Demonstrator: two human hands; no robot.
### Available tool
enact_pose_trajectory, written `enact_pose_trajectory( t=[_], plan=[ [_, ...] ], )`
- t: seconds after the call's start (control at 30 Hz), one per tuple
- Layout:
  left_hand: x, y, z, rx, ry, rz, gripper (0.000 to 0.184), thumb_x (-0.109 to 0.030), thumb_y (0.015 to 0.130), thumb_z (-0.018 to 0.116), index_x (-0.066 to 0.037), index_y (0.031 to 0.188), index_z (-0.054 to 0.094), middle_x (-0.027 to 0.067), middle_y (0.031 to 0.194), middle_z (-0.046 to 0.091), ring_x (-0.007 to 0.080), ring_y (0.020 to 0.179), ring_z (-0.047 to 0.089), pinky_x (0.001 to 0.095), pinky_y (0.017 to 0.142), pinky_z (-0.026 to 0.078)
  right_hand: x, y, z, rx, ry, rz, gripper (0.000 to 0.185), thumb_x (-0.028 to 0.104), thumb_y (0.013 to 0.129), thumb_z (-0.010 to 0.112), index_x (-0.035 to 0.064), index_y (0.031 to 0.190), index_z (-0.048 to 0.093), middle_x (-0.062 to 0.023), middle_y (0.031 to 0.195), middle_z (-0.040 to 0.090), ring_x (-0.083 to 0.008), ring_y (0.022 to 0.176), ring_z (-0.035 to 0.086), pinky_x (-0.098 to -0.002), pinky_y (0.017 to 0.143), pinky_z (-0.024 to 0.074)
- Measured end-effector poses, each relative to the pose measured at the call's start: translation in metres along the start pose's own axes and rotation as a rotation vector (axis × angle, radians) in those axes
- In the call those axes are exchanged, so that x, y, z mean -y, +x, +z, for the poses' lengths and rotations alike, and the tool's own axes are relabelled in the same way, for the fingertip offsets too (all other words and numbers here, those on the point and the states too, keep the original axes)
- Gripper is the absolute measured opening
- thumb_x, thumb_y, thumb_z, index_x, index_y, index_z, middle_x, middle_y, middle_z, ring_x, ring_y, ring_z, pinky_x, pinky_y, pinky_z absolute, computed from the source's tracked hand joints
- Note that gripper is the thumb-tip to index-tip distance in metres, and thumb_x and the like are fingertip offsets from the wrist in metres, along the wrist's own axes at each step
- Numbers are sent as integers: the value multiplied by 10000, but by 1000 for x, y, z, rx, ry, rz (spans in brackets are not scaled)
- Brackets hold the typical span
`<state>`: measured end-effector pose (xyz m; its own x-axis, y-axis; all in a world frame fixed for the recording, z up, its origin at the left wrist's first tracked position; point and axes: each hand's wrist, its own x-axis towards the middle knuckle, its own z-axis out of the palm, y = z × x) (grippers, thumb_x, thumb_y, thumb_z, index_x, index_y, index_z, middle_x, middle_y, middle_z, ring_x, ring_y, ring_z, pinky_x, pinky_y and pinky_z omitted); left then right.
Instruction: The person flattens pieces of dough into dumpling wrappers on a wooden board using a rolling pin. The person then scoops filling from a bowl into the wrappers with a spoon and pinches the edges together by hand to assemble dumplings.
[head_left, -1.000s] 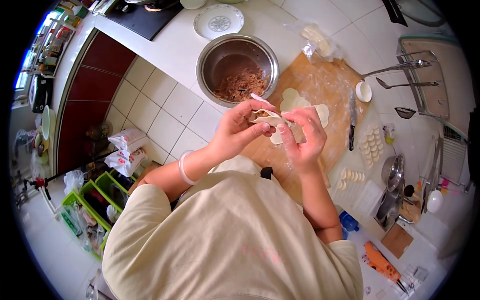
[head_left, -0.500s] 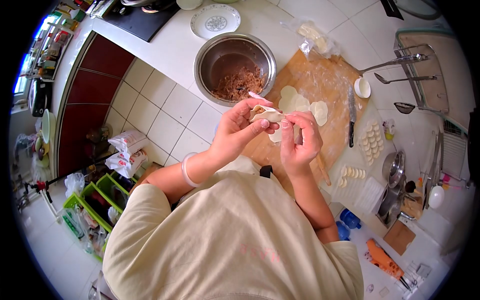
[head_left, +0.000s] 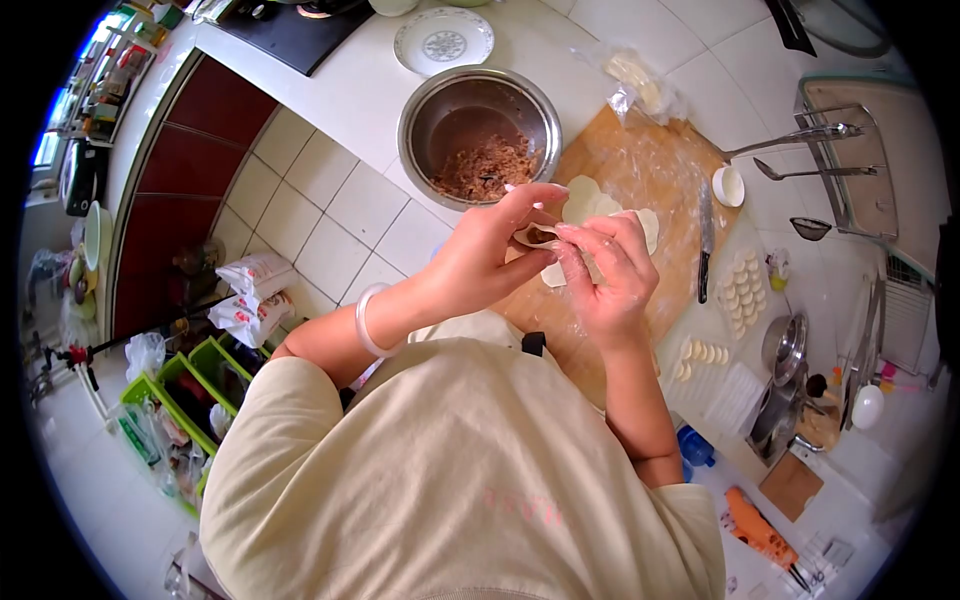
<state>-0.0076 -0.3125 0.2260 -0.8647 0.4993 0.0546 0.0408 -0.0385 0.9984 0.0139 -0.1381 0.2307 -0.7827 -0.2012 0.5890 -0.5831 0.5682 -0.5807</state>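
Between my two hands is a dumpling (head_left: 537, 236), its wrapper partly open with brown filling showing. My left hand (head_left: 490, 240) holds it from the left, thumb below and fingers above. The fingertips of my right hand (head_left: 612, 265) pinch the wrapper's right edge. Beneath the hands lies a floured wooden board (head_left: 650, 165), with several round dough wrappers (head_left: 582, 198) on it, partly hidden by my fingers. Just beyond my left hand stands a metal bowl (head_left: 408, 140) with meat filling (head_left: 485, 168) inside.
A knife (head_left: 705, 240) lies along the board's right side, near a small white bowl (head_left: 728, 186). Several finished dumplings (head_left: 742, 292) sit in rows to the right. A patterned plate (head_left: 444, 42) stands behind the metal bowl, and a plastic bag (head_left: 640, 85) rests at the board's far edge.
The dumpling has turned so its opening faces up more, and my left fingers have lifted above it. My right fingers have closed in over its right edge. The view has shifted slightly.
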Motion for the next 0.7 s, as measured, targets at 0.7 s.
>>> enact_pose_trajectory(
  t=[0.7],
  plan=[
    [1,2,-3,48,51,-71,543,31,839,632,-12,1329,402,122,1066,633,182,1013,639,289,766,559,-2,-3,7,-46,44,56,146,-11,753,712,20,880,647,-76,820,562,-233,686,509,-322,566,429]
  ],
)
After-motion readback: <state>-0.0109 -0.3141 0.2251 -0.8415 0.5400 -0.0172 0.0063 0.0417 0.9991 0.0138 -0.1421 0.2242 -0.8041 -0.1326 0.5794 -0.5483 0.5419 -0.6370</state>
